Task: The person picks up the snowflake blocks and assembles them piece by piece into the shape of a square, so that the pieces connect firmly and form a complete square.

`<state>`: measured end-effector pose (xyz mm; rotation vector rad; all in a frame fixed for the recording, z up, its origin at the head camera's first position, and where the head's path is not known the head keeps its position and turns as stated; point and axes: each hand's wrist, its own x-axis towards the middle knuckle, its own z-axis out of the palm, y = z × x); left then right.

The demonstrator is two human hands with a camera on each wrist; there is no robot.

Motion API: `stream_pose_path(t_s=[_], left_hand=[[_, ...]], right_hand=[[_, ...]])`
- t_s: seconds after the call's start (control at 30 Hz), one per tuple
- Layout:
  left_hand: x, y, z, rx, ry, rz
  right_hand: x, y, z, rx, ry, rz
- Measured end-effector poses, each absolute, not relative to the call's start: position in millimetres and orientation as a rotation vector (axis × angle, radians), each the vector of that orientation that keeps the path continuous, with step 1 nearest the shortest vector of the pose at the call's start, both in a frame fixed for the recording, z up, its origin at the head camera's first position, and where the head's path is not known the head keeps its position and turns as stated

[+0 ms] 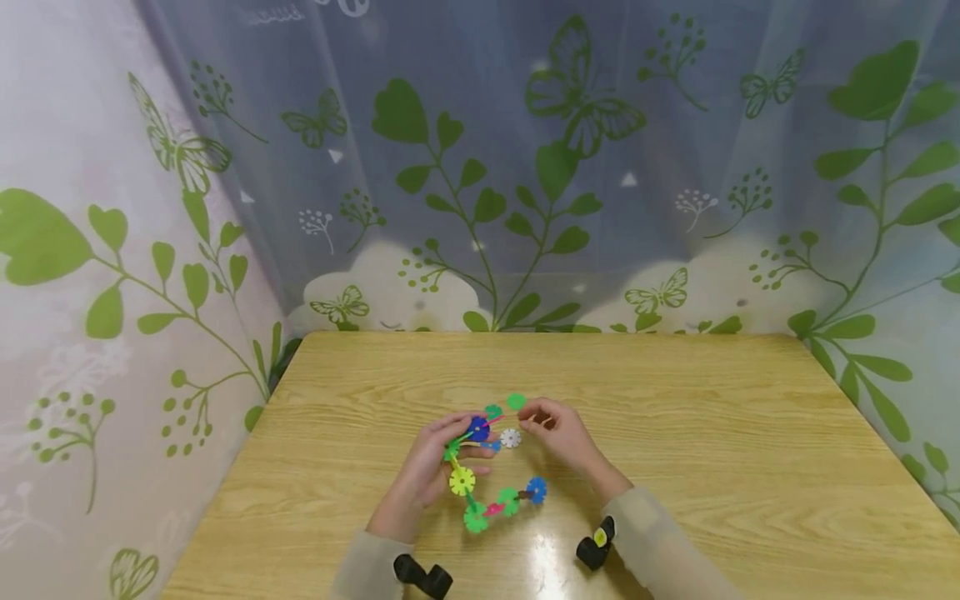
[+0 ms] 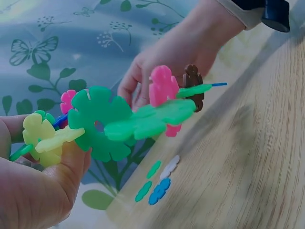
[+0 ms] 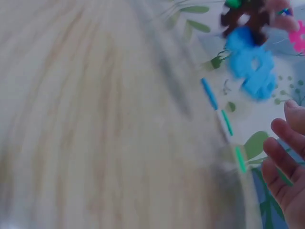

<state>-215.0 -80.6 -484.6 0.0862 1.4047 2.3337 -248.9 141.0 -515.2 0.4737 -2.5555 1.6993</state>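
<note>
My left hand [image 1: 429, 458] grips one end of a chain of plastic snowflake discs [image 1: 462, 481]. The joined discs are blue, pink, green, yellow and brown, and the chain bends toward me, ending at a blue disc [image 1: 536, 490]. In the left wrist view, the thumb of the left hand [image 2: 38, 195] lies against the yellow discs [image 2: 38, 129]. My right hand [image 1: 566, 433] is to the right, beside a loose green disc [image 1: 516, 402]. In the right wrist view the right hand [image 3: 293, 183] has loosely bent fingers, with nothing seen between them.
Loose discs lie on the wooden table [image 1: 675, 400] beyond the chain: a white disc [image 1: 511, 437], a teal-green disc [image 1: 492, 412] and a blue disc [image 2: 159, 192]. A printed curtain [image 1: 480, 167] hangs behind the table's far edge. Each wrist carries a black camera [image 1: 596, 546].
</note>
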Motion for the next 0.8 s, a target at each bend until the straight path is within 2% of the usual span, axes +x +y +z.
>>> stream_pose_path(t_s=[0.37,0.53,0.8], left_hand=[[-218,-88,-480,0.102,1.403,2.351],[-220,-89,-481,0.116,1.423,2.340],[-221,-90,-479,0.118,1.456,2.323]], right_hand=[[-263,134,-528,0.595,-2.762,1.179],[-263,136,-533,0.747,-2.870,0.901],[-264,136,-533,0.812,-2.945,0.775]])
